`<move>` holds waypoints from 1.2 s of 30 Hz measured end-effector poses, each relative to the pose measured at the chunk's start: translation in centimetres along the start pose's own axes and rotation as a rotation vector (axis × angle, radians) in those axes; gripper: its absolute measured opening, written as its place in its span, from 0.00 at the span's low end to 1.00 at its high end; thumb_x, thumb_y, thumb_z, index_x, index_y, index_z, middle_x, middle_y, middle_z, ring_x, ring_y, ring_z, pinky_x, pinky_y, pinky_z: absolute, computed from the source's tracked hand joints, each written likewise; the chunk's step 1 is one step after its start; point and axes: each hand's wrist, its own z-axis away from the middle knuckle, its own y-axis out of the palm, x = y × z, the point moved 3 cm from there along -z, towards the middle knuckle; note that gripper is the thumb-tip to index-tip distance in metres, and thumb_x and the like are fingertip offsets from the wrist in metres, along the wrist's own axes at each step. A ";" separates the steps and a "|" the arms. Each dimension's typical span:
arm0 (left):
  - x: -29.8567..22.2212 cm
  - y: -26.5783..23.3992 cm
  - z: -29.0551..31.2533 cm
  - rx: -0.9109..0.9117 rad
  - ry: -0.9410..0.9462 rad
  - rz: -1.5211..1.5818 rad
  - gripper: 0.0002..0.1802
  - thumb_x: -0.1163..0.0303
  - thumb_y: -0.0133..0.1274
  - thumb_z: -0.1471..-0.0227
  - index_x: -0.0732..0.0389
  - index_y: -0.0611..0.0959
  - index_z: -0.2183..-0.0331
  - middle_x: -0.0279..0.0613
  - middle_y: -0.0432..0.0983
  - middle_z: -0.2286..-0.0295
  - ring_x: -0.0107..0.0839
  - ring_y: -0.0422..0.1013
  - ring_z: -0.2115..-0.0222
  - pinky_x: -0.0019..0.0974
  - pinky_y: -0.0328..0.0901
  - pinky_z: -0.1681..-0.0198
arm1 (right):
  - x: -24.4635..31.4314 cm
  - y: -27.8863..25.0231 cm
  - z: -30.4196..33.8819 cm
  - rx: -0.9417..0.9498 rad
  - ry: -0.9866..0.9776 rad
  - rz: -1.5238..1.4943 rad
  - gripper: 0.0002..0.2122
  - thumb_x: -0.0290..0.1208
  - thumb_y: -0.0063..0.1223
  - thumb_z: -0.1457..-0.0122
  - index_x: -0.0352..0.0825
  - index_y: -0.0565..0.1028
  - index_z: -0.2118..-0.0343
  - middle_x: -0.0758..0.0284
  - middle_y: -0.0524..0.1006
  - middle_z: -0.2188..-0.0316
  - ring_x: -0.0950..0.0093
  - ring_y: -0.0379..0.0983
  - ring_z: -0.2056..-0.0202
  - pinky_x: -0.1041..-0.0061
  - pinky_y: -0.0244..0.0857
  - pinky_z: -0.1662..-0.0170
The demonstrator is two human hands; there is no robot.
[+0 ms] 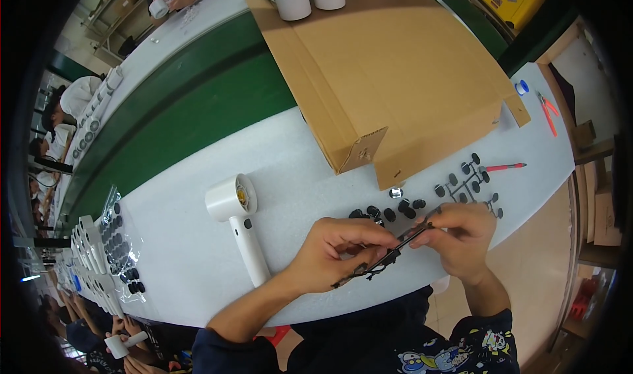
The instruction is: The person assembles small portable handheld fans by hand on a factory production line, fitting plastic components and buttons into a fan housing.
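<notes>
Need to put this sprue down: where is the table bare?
Bare: between the white dryer and the cardboard box, and left of the dryer up to the parts bag. Crowded: loose black buttons ahead of both hands, by the second sprue.

Fan point(239, 223) left of hands point(395, 245), box point(389, 70) behind

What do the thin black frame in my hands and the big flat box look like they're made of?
The black frame, held by both hands, looks like moulded plastic: thin, dark branching runners. The flat box looks like plain brown corrugated cardboard, matte, with folded flaps.
</notes>
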 end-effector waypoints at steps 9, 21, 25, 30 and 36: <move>-0.1 0.0 0.0 -0.002 0.001 0.131 0.13 0.89 0.49 0.53 0.70 0.79 0.63 0.44 0.74 0.66 0.25 0.72 0.67 0.25 0.68 0.66 | -0.3 -0.1 0.2 -0.039 -0.073 0.005 0.08 0.18 0.63 0.58 0.26 0.76 0.74 0.61 0.78 0.79 0.76 0.75 0.80 0.85 0.66 0.76; 0.4 -0.8 -0.6 -0.230 0.018 -0.079 0.08 0.89 0.51 0.55 0.70 0.80 0.69 0.48 0.76 0.68 0.30 0.74 0.66 0.28 0.70 0.62 | 0.2 -0.5 0.9 -0.136 -0.184 0.234 0.08 0.19 0.65 0.59 0.27 0.78 0.74 0.60 0.77 0.80 0.76 0.73 0.82 0.84 0.64 0.79; -0.4 -1.0 -0.2 -0.381 0.115 -0.276 0.06 0.87 0.53 0.55 0.70 0.80 0.71 0.47 0.76 0.68 0.29 0.73 0.68 0.26 0.69 0.65 | 0.0 -2.0 1.1 -0.239 0.034 -0.092 0.07 0.16 0.62 0.57 0.26 0.77 0.73 0.60 0.78 0.77 0.75 0.76 0.78 0.83 0.68 0.75; -0.4 -0.6 -0.4 -0.397 0.248 -0.656 0.06 0.86 0.54 0.57 0.66 0.81 0.73 0.45 0.77 0.69 0.28 0.74 0.70 0.26 0.69 0.70 | -0.9 -9.1 4.5 -0.677 0.151 -0.207 0.11 0.23 0.47 0.43 0.28 0.69 0.57 0.58 0.77 0.71 0.74 0.75 0.75 0.79 0.71 0.72; -0.8 0.8 0.0 -0.302 0.384 -1.038 0.07 0.86 0.54 0.61 0.64 0.81 0.77 0.44 0.78 0.71 0.34 0.75 0.70 0.29 0.70 0.67 | -0.2 -22.4 4.1 -1.166 -0.195 -0.317 0.18 0.28 0.44 0.40 0.28 0.61 0.48 0.56 0.72 0.57 0.71 0.73 0.62 0.78 0.67 0.57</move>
